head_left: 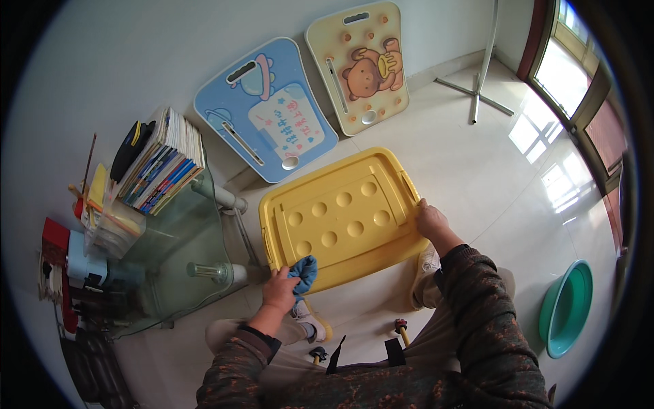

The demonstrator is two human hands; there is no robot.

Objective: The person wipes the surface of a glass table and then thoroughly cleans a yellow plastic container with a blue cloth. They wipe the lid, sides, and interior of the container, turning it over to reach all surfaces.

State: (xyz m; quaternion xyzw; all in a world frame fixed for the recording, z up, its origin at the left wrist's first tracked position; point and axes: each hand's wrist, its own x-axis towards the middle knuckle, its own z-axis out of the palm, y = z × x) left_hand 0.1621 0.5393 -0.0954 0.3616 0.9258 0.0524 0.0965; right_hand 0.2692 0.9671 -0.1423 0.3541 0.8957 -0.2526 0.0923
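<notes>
A yellow plastic storage box lid (337, 220) with rows of round dimples lies in front of me, tilted a little in the view. At its near left corner is my left hand (280, 292), with a blue cloth (304, 275) held between thumb and fingers. My right hand (432, 220) grips the lid's right edge, close to a side latch; its fingertips are partly hidden by the rim. Whatever is under the lid is mostly hidden.
Left stands a glass-topped table (179, 245) with stacked books (163, 168). Two lap-desk boards, blue (265, 112) and cream (360, 66), lean on the wall. A metal stand (476, 94) is at the back right, a green basin (566, 309) at the right.
</notes>
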